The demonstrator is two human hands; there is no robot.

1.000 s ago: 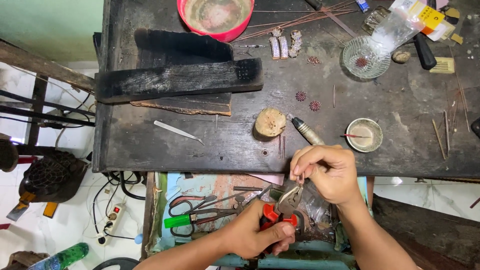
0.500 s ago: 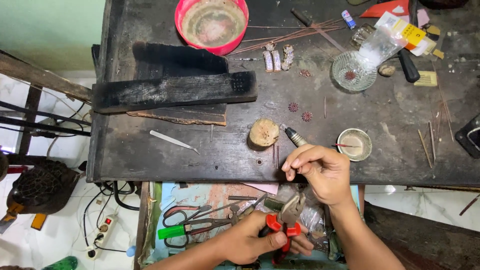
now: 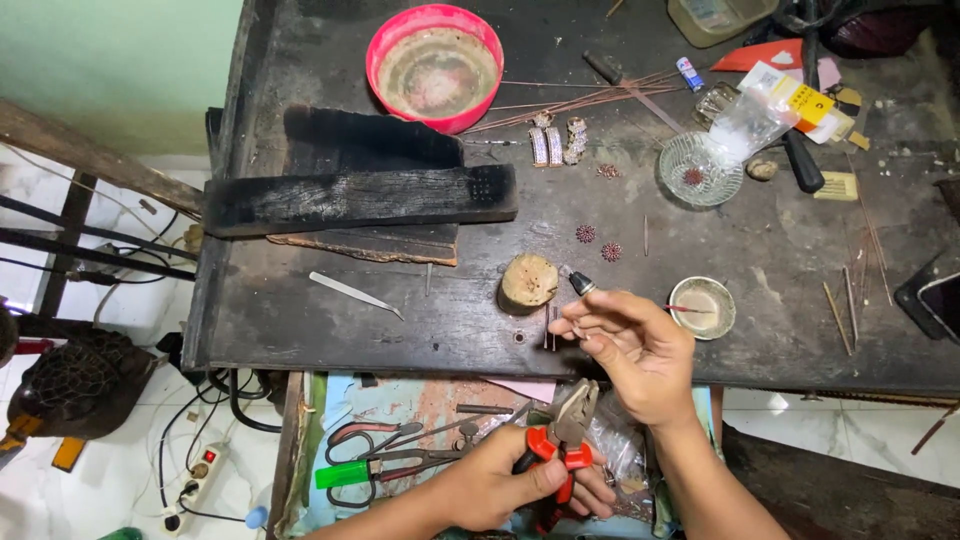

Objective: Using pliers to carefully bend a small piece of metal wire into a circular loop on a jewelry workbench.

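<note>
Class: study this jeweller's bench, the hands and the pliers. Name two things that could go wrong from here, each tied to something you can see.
1. The right hand pinches something too small to make out, above the bench edge and the cluttered open drawer; if dropped, it could vanish there.
2. The left hand holds the red-handled steel pliers with the tips pointing towards the right wrist; a slip might nick it.

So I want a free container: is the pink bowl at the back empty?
Not clean-empty: the pink bowl stands upright, holding only a murky brownish film.
</note>
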